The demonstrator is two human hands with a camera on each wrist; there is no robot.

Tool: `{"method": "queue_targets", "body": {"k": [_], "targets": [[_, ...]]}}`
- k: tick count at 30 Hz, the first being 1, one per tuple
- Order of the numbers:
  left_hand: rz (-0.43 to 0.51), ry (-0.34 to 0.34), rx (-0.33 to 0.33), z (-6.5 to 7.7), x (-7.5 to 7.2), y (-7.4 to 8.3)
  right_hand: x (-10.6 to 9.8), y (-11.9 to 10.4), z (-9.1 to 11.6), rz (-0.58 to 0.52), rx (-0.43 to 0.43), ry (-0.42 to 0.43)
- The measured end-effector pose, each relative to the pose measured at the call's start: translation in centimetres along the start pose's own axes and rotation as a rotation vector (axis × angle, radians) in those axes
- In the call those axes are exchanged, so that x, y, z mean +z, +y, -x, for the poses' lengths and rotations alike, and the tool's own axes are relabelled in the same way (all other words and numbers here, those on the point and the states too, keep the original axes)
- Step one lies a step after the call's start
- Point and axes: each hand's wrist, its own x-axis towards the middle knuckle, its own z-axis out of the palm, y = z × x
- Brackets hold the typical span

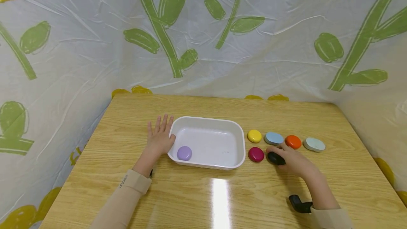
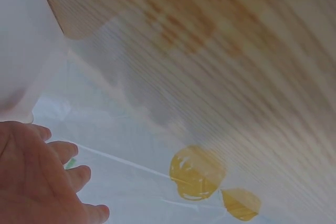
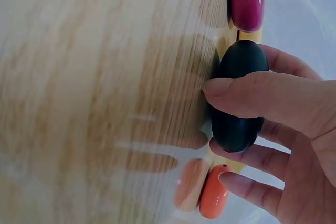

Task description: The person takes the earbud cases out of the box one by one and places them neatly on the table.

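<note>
A white rectangular tray (image 1: 206,167) stands mid-table, with a round lilac disc (image 1: 184,153) inside at its near left corner. My left hand (image 1: 160,139) lies at the tray's left wall with its fingers spread, and the thumb touches the rim. To the tray's right, my right hand (image 1: 294,159) holds a smooth black oval piece (image 1: 275,158). In the right wrist view the thumb presses one face of the black oval piece (image 3: 239,129), while fingers curl behind it. Beside it lies a glossy crimson disc (image 1: 255,154). Whether the black piece still touches the table is unclear.
Behind the right hand, a yellow disc (image 1: 254,136), a light blue oval (image 1: 273,138), an orange-red disc (image 1: 293,142) and a pale green oval (image 1: 314,144) form a row. A black wrist device (image 1: 300,204) juts from the right sleeve. A patterned sheet (image 1: 203,80) hangs around the table.
</note>
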Motion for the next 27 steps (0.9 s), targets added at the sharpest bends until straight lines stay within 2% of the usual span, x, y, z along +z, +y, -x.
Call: {"method": "queue_targets", "body": {"k": [6,14,21,27], "targets": [[-0.004,0.01,-0.004,0.0,-0.1,0.0,-0.7,-0.3,-0.3,0.002,0.021,-0.014],[0.004,0.004,-0.004,0.0,0.1,0.0,-3.3,-1.4,-1.3,-0.009,0.08,-0.065],[-0.004,0.002,-0.015,-0.1,0.0,-0.1,-6.4,-4.2,-4.2,0.008,-0.02,0.052],[-0.005,-0.001,-0.007,-0.1,0.0,-0.1,-6.6,-8.4,-8.0,0.017,-0.164,0.064]]}}
